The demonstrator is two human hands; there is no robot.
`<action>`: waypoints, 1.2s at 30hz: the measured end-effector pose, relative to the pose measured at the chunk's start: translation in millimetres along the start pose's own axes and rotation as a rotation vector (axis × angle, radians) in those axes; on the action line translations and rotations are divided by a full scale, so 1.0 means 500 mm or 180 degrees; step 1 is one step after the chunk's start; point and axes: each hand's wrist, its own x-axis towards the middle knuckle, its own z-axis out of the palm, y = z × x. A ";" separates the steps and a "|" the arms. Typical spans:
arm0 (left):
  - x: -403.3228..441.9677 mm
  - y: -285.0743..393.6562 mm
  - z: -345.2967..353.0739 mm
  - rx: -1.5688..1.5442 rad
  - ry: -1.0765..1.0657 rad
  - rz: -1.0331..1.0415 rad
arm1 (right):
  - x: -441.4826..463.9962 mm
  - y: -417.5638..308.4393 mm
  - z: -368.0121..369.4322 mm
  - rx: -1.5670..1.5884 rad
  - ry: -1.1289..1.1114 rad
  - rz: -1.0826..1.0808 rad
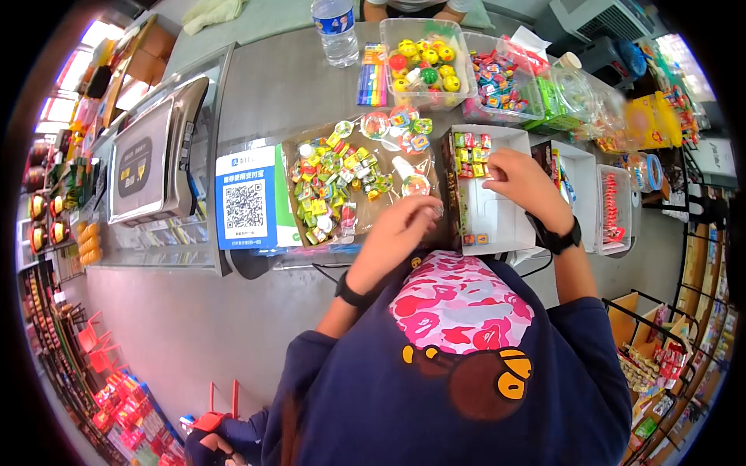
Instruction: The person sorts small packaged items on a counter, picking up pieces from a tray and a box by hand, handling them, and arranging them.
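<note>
Right hand (pixel 521 179): fingers bent over the white box (pixel 489 208), at the wrapped candies (pixel 466 155) stacked in its far left; whether it grips one cannot be determined. Left hand (pixel 403 223): fingers curled, left of the box, near the loose candy pile (pixel 320 206); contents likewise undetermined. Hazards, as judged: a fingertip catching the stack could topple it; a forearm nudge could push the box off the tabletop's (pixel 268 97) near edge.

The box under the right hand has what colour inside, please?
The box is white inside, as the head view shows.
</note>
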 end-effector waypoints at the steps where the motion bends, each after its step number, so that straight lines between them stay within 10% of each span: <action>1: -0.013 0.006 -0.022 0.0668 0.0378 0.0338 | -0.014 -0.022 -0.011 0.0090 0.0012 0.0088; 5: -0.026 0.011 -0.112 0.2701 0.1507 0.0704 | -0.051 -0.076 -0.018 0.0584 -0.0016 0.0202; 10: -0.002 0.019 -0.123 0.3165 0.1136 0.0818 | -0.063 -0.078 0.015 0.0787 -0.0062 0.0049; 36: 0.020 -0.013 -0.162 0.3441 0.1301 0.0315 | -0.089 -0.050 0.054 0.1090 -0.0102 0.0249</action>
